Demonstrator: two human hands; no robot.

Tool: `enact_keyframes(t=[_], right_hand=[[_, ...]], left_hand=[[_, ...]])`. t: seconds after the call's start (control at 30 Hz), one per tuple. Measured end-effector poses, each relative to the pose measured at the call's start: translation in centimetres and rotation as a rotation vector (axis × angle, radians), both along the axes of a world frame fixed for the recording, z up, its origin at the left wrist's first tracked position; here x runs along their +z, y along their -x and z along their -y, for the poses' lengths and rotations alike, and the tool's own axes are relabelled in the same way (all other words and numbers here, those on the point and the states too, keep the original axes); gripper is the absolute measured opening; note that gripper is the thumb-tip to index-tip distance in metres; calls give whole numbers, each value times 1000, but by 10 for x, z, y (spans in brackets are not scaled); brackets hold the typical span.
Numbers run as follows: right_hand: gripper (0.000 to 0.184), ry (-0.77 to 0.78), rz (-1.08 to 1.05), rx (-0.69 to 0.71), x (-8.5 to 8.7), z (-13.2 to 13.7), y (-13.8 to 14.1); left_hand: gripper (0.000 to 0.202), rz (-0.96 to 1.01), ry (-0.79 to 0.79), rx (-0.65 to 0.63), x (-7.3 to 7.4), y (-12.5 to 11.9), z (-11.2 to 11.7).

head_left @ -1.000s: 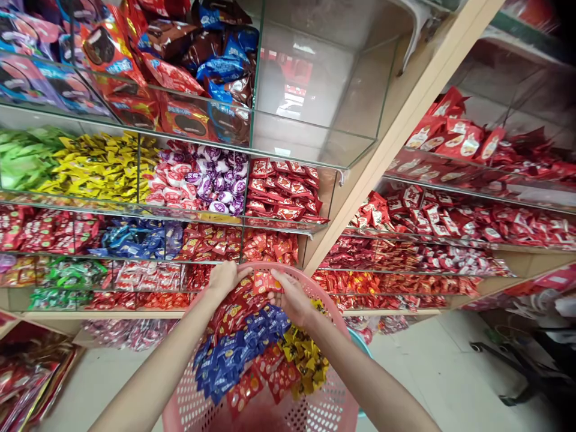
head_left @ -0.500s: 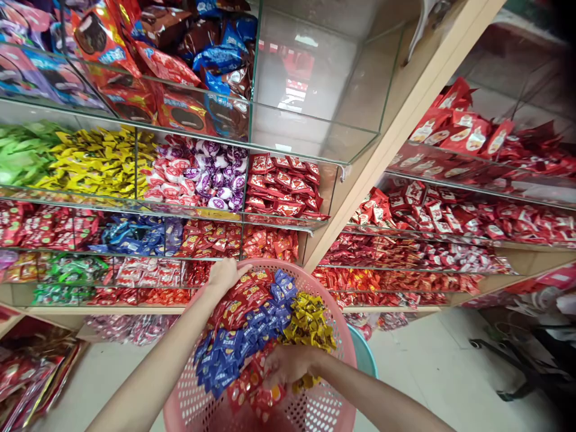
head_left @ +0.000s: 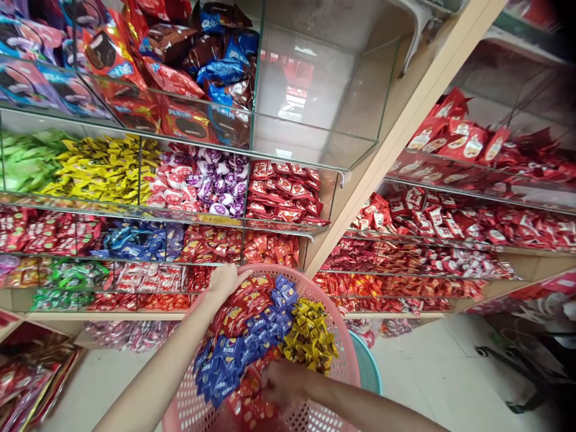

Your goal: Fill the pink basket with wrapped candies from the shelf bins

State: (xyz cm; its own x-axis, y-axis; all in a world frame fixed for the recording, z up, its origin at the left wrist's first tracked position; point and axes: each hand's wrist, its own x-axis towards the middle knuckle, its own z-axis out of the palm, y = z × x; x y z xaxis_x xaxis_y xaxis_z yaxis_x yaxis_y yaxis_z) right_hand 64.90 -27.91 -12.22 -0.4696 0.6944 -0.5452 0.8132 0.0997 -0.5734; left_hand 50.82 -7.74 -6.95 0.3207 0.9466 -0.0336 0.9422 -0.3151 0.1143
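A pink perforated plastic basket (head_left: 347,336) stands in front of me, with wrapped candies in it. My left hand (head_left: 225,282) is closed over its far left rim. Inside lie dark red packets (head_left: 243,303) at the back, a band of blue packets (head_left: 252,336) across the middle, yellow packets (head_left: 312,336) on the right and brighter red packets (head_left: 247,393) nearest me. My right hand (head_left: 285,381) reaches down among these nearer red packets. It is dark and smeared, its fingertips sunk between the wrappers, so what it holds does not show.
A teal tub (head_left: 366,363) shows behind and right of the pink basket. Glass-fronted shelves (head_left: 193,216) of sorted candy rise ahead, split by a slanting wooden post (head_left: 360,204). On the right floor is a black wheeled chair base (head_left: 508,372); at lower left, a box of red packets (head_left: 31,372).
The shelves sit slightly lower in the picture. My right hand has shifted a little among the red packets and is more blurred. My left hand keeps its hold on the rim.
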Motion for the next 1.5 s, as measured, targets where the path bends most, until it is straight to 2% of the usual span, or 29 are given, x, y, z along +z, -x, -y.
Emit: enact_keyframes(t=[0.07, 0.13, 0.23, 0.3, 0.37, 0.43, 0.53, 0.63, 0.77, 0.97, 1.13, 1.2, 1.33, 1.4, 1.5], right_hand=[[19, -118, 188, 28, 12, 4, 8], [30, -156, 326, 50, 28, 9, 17], [34, -149, 419, 42, 52, 7, 27], [35, -177, 445, -1, 68, -5, 24], [36, -284, 447, -98, 83, -28, 13], [35, -483, 433, -238, 96, -60, -3], [34, -639, 481, -491, 108, -113, -29], [34, -652, 547, -642, 109, -154, -43], [31, -654, 550, -656, 100, -177, -44], [26, -692, 550, -662, 91, -175, -51], [26, -756, 530, -679, 101, -161, -66], [26, -818, 462, -698, 104, -150, -73], [27, -939, 42, -739, 105, -122, -80], [28, -847, -232, -772, 103, -111, -80], [32, -587, -606, -861, 101, -99, -73]], left_hand=[[76, 4, 3, 0, 1, 0, 0], [75, 6, 9, 3, 1, 0, 1], [74, 9, 17, 9, 2, -1, 1], [74, 14, 18, 13, 1, 0, 1], [73, 18, 14, 14, 1, 0, 1], [73, 23, 9, 15, 0, 0, 2], [73, 31, 10, 30, 0, -1, 3], [72, 37, 31, 55, 2, -1, 4], [73, 28, 29, 40, 3, -1, 4], [74, 28, -9, 26, 0, 1, 2], [72, 41, 10, 26, 1, 1, 3], [73, 43, 9, 25, 2, 1, 3], [74, 46, -2, 28, 1, 0, 4], [74, 45, -5, 33, -1, 0, 3], [73, 43, -11, 31, -3, 0, 2]])
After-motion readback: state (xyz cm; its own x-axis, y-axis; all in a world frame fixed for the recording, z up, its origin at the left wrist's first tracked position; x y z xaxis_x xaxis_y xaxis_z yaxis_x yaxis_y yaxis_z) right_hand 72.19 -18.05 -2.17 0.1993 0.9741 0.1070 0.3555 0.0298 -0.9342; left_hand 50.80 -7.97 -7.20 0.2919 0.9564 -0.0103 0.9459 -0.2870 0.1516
